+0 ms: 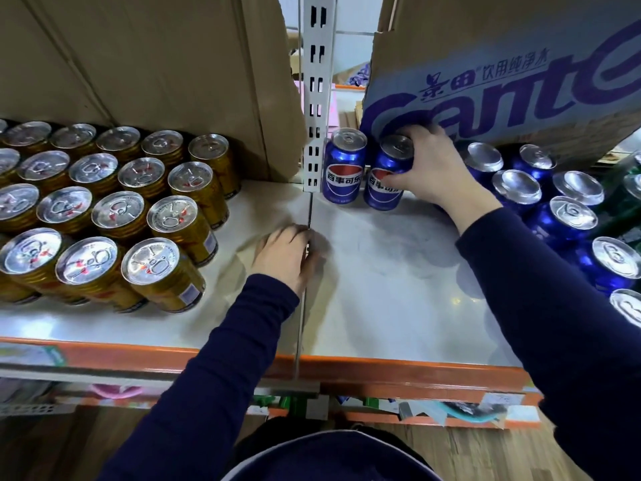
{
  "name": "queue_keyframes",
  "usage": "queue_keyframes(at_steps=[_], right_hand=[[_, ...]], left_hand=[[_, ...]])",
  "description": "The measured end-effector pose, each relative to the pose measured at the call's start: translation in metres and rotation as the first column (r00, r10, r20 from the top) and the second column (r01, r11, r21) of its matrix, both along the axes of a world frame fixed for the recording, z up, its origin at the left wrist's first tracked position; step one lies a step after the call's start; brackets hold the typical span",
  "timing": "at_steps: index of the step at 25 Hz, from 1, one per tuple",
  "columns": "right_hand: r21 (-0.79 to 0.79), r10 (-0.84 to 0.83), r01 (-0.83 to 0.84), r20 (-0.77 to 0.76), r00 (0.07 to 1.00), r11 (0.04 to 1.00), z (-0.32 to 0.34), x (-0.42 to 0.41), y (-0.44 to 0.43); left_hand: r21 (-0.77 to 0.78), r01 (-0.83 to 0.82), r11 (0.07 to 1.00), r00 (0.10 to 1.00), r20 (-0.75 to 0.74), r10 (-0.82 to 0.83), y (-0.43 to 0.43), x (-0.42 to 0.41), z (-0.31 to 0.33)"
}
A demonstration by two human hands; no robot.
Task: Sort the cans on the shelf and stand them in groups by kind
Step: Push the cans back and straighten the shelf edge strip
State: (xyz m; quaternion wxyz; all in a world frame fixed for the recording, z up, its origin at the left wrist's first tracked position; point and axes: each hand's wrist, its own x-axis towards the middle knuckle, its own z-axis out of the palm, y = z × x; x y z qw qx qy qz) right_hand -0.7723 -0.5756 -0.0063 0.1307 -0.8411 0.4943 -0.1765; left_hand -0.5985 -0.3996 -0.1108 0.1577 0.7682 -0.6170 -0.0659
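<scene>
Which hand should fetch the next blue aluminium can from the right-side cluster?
Right. The right hand grips a blue aluminium cola can beside that cluster of blue cans; the left hand rests on the white shelf, nearer the gold cans.

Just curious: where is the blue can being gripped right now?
Head view, right of centre, at the back of the shelf: the gripped blue can stands in the right hand, right of another blue can by the white upright, before a cardboard box.
</scene>
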Motion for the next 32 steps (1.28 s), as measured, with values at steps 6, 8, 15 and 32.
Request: queue_keyframes(at_steps=[6, 8, 15, 32], right_hand=[[0.02, 0.015, -0.017, 0.092, 0.996, 1.0, -0.007, -0.001, 0.001], [0.046, 0.003, -0.009, 0.128, 0.992, 0.999, -0.007, -0.001, 0.004], [-0.074, -0.07, 0.083, 0.159, 0.985, 0.994, 0.01, -0.059, 0.039], [-0.009, -0.321, 0.322, -0.102, 0.942, 0.947, 0.02, -0.198, 0.05]], left_hand=[[-0.039, 0.006, 0.999, 1.0, 0.009, -0.006, 0.001, -0.003, 0.0], [-0.026, 0.003, 1.0, 1.0, 0.011, -0.003, 0.001, -0.003, 0.001], [-0.164, 0.158, 0.974, 0.979, -0.104, -0.176, -0.02, -0.04, 0.036], [0.057, 0.523, 0.851, 0.825, 0.218, -0.522, -0.151, -0.177, 0.117]])
